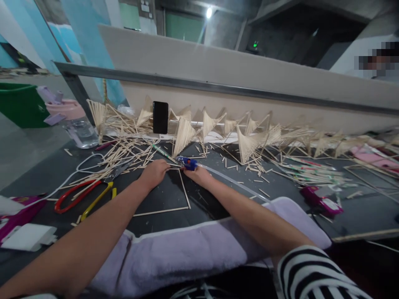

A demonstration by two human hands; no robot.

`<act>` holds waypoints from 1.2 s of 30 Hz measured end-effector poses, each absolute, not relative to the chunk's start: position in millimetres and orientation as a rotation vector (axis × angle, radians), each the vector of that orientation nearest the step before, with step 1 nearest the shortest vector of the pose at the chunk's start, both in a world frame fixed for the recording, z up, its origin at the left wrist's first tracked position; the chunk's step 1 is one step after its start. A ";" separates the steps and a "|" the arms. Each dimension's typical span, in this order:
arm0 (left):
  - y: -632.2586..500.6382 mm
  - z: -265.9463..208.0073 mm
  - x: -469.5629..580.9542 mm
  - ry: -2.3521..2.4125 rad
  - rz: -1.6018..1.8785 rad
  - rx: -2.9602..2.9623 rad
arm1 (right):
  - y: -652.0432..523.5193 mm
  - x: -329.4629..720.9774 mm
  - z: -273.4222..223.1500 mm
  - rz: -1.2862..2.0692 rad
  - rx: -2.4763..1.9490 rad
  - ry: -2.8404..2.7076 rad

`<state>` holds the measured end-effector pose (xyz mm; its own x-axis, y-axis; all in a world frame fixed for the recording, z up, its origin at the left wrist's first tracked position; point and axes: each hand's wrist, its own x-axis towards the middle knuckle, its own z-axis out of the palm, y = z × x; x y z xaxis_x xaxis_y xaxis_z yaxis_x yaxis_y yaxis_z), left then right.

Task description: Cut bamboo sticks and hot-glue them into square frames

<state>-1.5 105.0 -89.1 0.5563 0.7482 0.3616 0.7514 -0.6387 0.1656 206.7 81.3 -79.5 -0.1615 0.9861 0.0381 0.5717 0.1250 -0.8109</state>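
My left hand [156, 172] is closed in a pinch on a thin wooden stick [174, 168] at the top of a frame of sticks lying on the dark table. The frame's right stick [184, 189] and bottom stick [160, 212] meet in a corner nearer me. My right hand [198, 175] is closed around a small blue glue gun [188, 163], its nozzle pointing left near the pinched stick. A long clear glue stick [233, 181] trails from the gun's back. My right fingers are partly hidden.
Loose sticks [124, 155] and red-yellow pliers [98, 197] lie left, beside a white cable and a water bottle [77, 124]. A phone [160, 117] stands behind, among fan-shaped stick models [183, 135]. A lilac cloth [193, 247] covers the front edge; a purple-pink object [321, 201] lies right.
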 end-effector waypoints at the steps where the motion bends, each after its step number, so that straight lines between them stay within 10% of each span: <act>1: 105.4 -87.6 -3.2 -1.338 -0.639 -2.758 | 79.2 208.4 -74.6 0.901 -1.522 -1.798; 14: 63.1 -23.3 5.4 -1.497 0.113 -3.013 | 5.5 252.4 -53.5 1.096 -1.597 -1.616; 36: 46.3 -39.0 -14.2 -1.680 -0.198 -2.913 | -9.3 256.3 -84.2 1.289 -1.226 -1.502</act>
